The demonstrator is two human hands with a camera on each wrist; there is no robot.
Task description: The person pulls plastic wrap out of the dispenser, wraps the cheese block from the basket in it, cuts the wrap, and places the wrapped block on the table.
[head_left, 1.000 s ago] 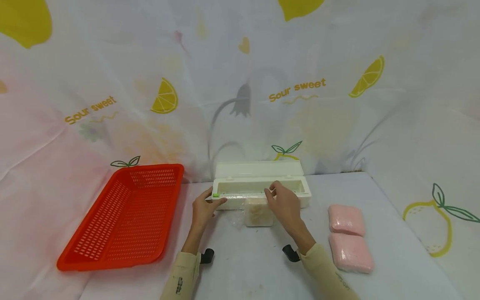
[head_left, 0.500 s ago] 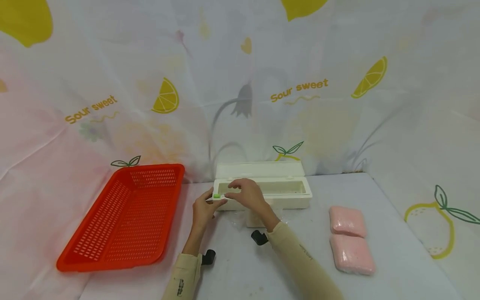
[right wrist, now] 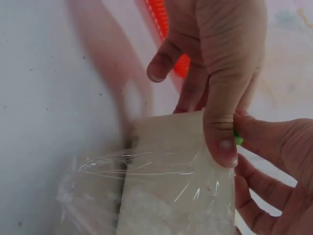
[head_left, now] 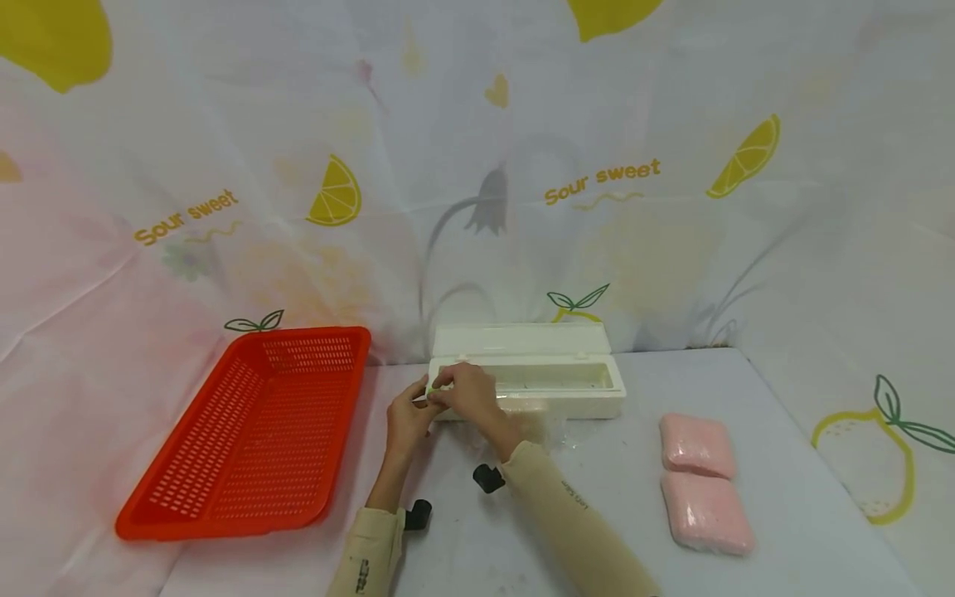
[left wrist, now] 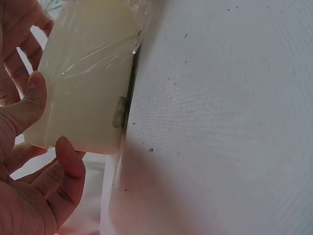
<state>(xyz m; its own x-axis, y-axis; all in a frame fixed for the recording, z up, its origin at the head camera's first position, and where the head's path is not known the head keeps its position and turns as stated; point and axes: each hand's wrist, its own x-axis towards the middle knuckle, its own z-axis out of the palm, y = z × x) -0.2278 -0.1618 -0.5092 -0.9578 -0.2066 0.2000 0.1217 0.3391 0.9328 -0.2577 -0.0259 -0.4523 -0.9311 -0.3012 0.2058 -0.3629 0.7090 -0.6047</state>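
Note:
A white cling film dispenser (head_left: 574, 406) stands at the back of the table with its lid (head_left: 522, 340) raised. My left hand (head_left: 408, 419) grips its left end, the thumb (right wrist: 222, 142) pressing on the front top edge. Close beside that thumb, my right hand (head_left: 472, 396) pinches the small green slide cutter (right wrist: 238, 139), which the fingers mostly cover. Clear cling film (right wrist: 171, 171) hangs over the dispenser's front. Below it, a pale square block (head_left: 533, 424) lies against the front under the film, partly hidden by my right forearm.
A red perforated plastic basket (head_left: 332, 485) stands on the left. Two pink film-wrapped packs, a rear one (head_left: 697, 446) and a front one (head_left: 707, 512), lie on the right of the white table (head_left: 597, 489). A printed cloth (head_left: 403, 274) hangs right behind the dispenser.
My right hand has moved left along the dispenser, from its right half to the green slide cutter at the left end, and now pinches it. My left hand has kept its place.

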